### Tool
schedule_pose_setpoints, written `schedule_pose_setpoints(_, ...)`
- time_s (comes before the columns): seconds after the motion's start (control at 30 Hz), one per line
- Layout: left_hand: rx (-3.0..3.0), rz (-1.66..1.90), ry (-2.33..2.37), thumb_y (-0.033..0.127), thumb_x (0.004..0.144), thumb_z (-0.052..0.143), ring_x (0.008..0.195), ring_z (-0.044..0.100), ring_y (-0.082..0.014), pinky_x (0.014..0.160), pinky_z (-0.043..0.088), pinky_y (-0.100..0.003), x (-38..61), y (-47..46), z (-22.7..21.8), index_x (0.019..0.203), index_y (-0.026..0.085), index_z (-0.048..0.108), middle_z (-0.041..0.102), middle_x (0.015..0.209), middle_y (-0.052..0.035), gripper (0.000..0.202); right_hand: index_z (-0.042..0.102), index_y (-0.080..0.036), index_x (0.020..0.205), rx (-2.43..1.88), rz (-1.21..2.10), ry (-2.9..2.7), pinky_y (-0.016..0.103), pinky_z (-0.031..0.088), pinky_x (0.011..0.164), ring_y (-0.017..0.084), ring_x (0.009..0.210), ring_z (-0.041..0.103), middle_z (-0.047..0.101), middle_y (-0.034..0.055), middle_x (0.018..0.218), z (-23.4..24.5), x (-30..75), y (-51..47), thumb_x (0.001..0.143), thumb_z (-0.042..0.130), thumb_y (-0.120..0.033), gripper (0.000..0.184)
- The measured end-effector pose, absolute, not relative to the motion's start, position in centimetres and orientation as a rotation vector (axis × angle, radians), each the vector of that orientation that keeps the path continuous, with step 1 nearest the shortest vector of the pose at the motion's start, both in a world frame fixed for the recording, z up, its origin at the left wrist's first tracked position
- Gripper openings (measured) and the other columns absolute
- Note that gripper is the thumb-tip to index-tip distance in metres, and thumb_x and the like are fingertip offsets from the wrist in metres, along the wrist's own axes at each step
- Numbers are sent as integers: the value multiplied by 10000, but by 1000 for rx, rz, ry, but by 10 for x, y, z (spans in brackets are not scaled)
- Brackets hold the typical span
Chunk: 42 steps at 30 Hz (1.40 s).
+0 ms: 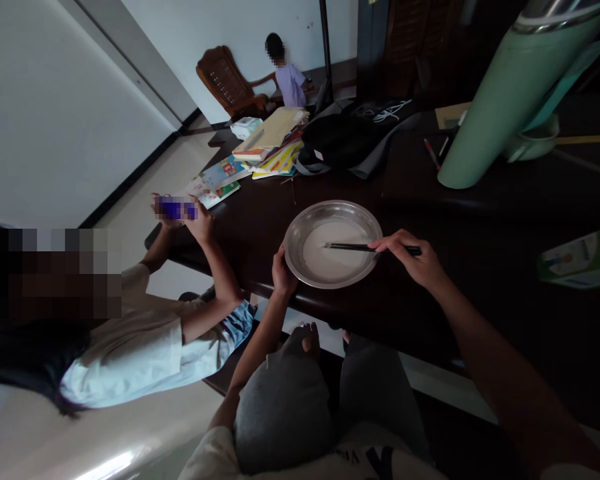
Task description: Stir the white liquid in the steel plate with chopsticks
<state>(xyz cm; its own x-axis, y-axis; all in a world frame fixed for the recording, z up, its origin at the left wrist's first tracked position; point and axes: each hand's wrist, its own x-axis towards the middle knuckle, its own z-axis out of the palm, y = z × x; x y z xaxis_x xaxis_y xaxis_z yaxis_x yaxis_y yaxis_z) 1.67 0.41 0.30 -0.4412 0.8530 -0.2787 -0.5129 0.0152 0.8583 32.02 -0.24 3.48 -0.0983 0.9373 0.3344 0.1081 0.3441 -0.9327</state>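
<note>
A round metal bowl [293, 230] stands near the front edge of the dark table, holding a whitish liquid or batter [335, 263]. My left hand [283, 272] grips the bowl's left side, with the fingers partly hidden by the rim. In my right hand [411, 253] is a pair of black chopsticks [350, 247], pinched near the back end. They reach over the right rim, and their pale tips meet the whitish contents near the bowl's middle.
Left of me a person [145, 347] holds a blurred-out device [177, 208]. Beyond the bowl lie a stack of books [273, 140] and a black bag [347, 137]. A green thermos [500, 100] and a green-white carton [583, 257] are at right. Another person [290, 83] is near a wooden chair [227, 80].
</note>
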Motion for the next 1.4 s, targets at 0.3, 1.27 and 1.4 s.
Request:
schedule_pose_setpoints(0.3,458,1649,1242,414,847,791,1092,794,-307,1031,613,-390,16,4,2,776,244,741,807,859,-41,192,823,-310,767,-970,1014,-1455,496,661,976,300,931,850,887,48,882,36,320,-3,982,692,-805,556)
schedule_pose_setpoints(1.27,422,1682,1156,357,879,760,1098,804,-289,1033,619,-360,14,6,-4,815,218,787,828,850,-28,156,796,-312,732,-986,913,-1327,471,657,910,281,840,831,861,36,813,34,328,1,1022,687,-756,541)
schedule_pose_setpoints(1.4,430,1662,1187,385,907,737,1129,796,-301,1006,620,-360,14,5,-2,848,227,800,825,848,-38,180,818,-306,758,-925,1011,-1394,461,658,899,270,822,827,865,37,827,32,322,-2,1022,690,-753,534)
